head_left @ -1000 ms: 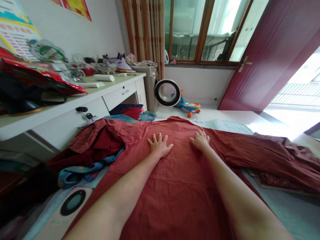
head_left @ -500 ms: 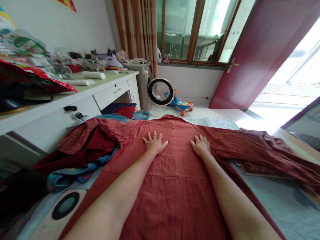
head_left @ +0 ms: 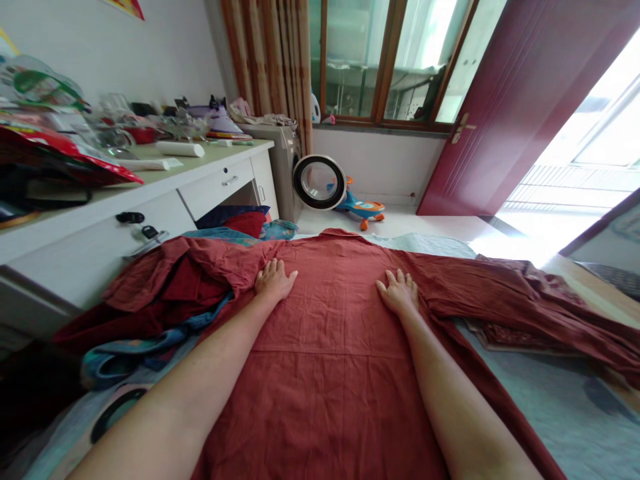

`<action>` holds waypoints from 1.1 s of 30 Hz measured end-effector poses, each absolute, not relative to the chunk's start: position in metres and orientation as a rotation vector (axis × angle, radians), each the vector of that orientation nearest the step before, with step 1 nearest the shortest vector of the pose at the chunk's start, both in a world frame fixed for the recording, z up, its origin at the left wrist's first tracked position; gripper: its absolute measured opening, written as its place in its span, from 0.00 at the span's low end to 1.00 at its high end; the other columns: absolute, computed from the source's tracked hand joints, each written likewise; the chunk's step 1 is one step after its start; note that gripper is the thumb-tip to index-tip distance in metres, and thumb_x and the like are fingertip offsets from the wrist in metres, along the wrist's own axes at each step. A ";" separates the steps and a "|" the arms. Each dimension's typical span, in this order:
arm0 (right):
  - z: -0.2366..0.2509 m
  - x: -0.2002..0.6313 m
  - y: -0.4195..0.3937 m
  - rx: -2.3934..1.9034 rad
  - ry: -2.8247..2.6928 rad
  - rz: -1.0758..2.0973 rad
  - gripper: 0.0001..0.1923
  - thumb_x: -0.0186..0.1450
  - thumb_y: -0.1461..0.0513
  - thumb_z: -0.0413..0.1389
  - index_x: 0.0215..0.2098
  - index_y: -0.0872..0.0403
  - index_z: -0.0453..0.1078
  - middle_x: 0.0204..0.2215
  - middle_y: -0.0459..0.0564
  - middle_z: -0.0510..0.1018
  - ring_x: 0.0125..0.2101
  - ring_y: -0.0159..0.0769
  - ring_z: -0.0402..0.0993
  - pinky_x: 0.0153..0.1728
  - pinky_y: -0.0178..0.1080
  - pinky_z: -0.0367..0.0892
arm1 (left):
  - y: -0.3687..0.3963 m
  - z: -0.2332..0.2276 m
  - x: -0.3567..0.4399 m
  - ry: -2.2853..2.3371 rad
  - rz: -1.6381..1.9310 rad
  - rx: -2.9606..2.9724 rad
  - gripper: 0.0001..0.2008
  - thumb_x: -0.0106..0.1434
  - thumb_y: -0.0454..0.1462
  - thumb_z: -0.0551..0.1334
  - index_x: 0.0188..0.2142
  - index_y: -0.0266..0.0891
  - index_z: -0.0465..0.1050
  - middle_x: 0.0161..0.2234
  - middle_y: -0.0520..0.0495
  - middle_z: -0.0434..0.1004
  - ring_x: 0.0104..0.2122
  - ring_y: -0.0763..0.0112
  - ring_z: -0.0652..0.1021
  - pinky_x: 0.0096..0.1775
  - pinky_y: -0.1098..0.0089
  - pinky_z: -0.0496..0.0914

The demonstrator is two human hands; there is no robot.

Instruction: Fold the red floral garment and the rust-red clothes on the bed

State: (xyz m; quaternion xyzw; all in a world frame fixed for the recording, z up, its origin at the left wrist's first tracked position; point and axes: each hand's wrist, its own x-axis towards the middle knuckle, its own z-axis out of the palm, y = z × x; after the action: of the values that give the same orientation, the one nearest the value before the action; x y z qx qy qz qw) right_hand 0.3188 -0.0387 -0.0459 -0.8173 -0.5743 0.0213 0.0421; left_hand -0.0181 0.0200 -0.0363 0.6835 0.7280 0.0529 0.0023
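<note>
A rust-red long-sleeved shirt (head_left: 330, 320) lies spread out before me, its collar at the far end. My left hand (head_left: 274, 280) rests flat on the cloth near the left shoulder, with its fingers stretched out. On the other side of the middle seam, my right hand (head_left: 399, 292) also lies palm down near the right armhole, its fingers apart. Neither hand grips the cloth. The right sleeve reaches out to the right over folded patterned clothes (head_left: 525, 335). The left sleeve is bunched up beside other dark red and blue cloth (head_left: 160, 343).
A white desk (head_left: 215, 170) with cluttered glassware and packets runs along the left. Behind it stands a washing machine (head_left: 286, 160) with its round door (head_left: 319, 182) swung out. A blue and orange ride-on toy (head_left: 363, 209) is on the floor near the dark red door (head_left: 465, 113).
My left hand has slid left across the shirt to the shoulder edge, its fingers now closer together. My right hand stays in nearly the same place. The view has shifted slightly.
</note>
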 end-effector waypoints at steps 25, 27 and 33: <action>-0.047 0.327 -0.040 -2.348 -1.886 0.016 0.29 0.70 0.50 0.43 0.63 0.56 0.60 0.66 0.58 0.58 0.65 0.46 0.52 0.62 0.46 0.47 | 0.022 -0.040 -0.021 2.121 0.160 2.419 0.28 0.68 0.48 0.49 0.62 0.36 0.61 0.66 0.36 0.57 0.64 0.55 0.60 0.61 0.57 0.57; -0.047 0.325 -0.039 -2.401 -1.848 -0.007 0.30 0.70 0.49 0.43 0.64 0.55 0.60 0.66 0.59 0.57 0.65 0.48 0.51 0.62 0.48 0.47 | 0.019 -0.036 -0.019 2.119 0.125 2.402 0.28 0.68 0.49 0.49 0.61 0.35 0.61 0.66 0.35 0.58 0.64 0.53 0.60 0.61 0.56 0.56; -0.045 0.322 -0.040 -2.387 -1.852 -0.090 0.29 0.69 0.50 0.45 0.62 0.57 0.62 0.65 0.61 0.59 0.64 0.50 0.52 0.61 0.49 0.47 | -0.011 -0.029 -0.013 1.937 0.159 2.600 0.22 0.68 0.43 0.51 0.57 0.38 0.66 0.65 0.40 0.60 0.64 0.58 0.60 0.62 0.59 0.54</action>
State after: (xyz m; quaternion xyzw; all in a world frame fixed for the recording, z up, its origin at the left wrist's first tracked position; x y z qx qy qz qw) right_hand 0.3221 -0.0402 -0.0452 -0.7883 -0.6117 -0.0298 0.0595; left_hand -0.0126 -0.0107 -0.0285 0.7999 0.5958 0.0488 -0.0524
